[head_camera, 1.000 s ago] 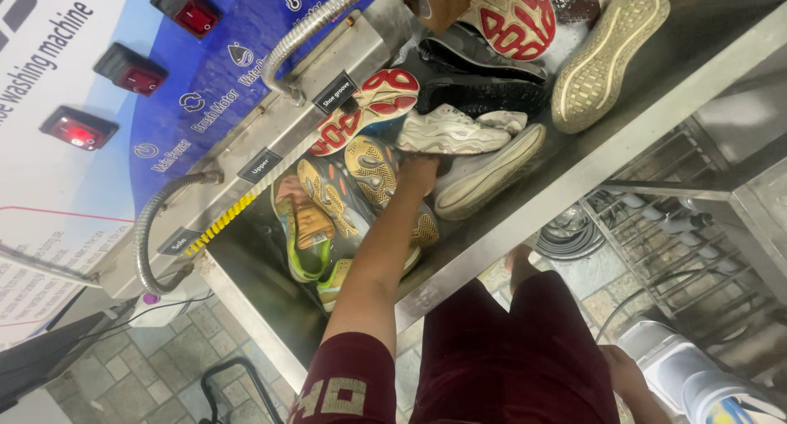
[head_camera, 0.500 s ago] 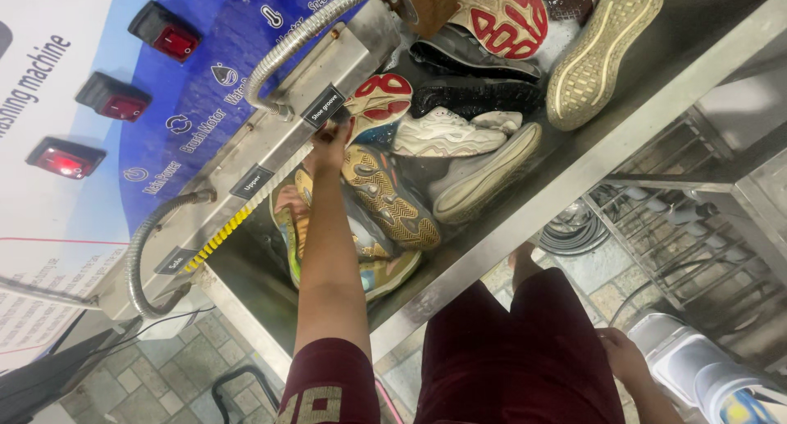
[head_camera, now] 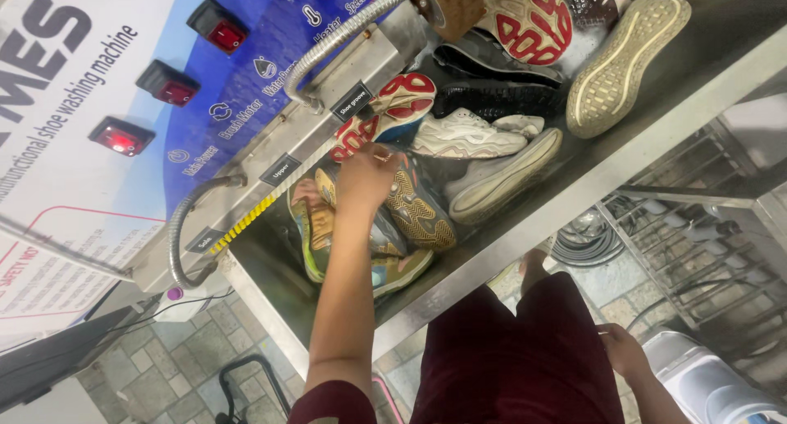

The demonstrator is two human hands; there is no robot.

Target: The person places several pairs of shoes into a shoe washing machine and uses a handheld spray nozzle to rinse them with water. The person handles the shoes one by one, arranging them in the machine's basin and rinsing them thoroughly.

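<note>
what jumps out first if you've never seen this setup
A steel trough crammed with shoes runs across the middle, with a red-patterned sole and a tan sole at the top. The left hand reaches onto the colourful sneakers near the trough's left end. Red switches glow on the blue panel upper left.

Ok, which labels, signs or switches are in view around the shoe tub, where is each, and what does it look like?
Banner: upper left, behind the tub; white with dark lettering, blue swoosh at right.
Red switches: three lit rectangular rockers in black frames, running diagonally across the banner.
White icons: small round symbols on the blue part.
Black tags: small rectangles with white print on the steel rail, above the left hand.
Notice: lower left; white, red border.
</note>
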